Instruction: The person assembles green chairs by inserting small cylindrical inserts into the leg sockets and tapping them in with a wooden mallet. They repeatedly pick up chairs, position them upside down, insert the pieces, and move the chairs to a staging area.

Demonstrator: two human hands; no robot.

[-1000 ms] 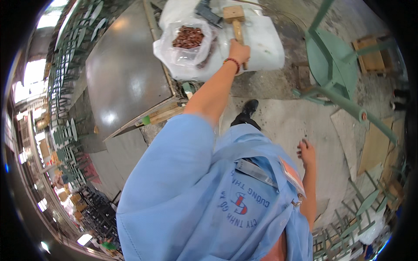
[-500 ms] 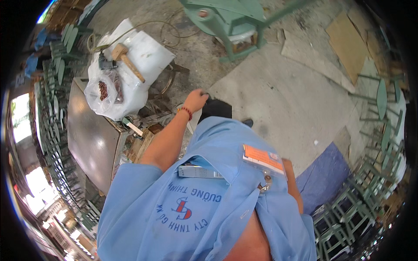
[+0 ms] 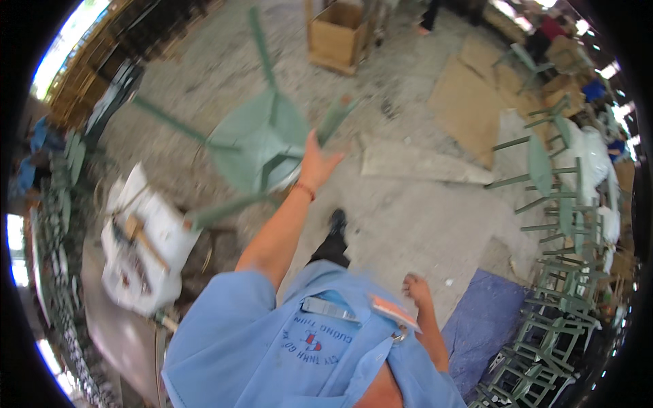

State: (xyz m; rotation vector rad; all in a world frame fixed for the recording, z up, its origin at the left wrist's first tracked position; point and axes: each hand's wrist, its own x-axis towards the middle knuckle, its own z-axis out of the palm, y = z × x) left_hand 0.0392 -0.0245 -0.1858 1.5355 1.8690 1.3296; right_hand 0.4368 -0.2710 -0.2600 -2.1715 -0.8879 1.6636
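An upturned green round table (image 3: 238,132) lies ahead of me, its splayed legs pointing outward and up. My left hand (image 3: 317,166) reaches to its right edge, by the base of the nearest right leg (image 3: 337,119). The fingers of that hand are spread, with the thumb out to the side; whether they touch the wood I cannot tell. Lower down at my right side hangs my right hand (image 3: 417,288), its fingers loosely bent and slightly apart, with no object visible in it.
At left, a wooden mallet (image 3: 143,238) and a plastic bag (image 3: 129,282) lie on white sheeting. A cardboard box (image 3: 337,34) stands far ahead. Flat cardboard (image 3: 462,109) and a blue sheet (image 3: 479,326) cover floor on the right, beside stacked green chairs (image 3: 544,340).
My left hand has moved forward to the green table, and my right hand has come into view. The view has shifted, bringing the whole table in, and I have stepped closer.
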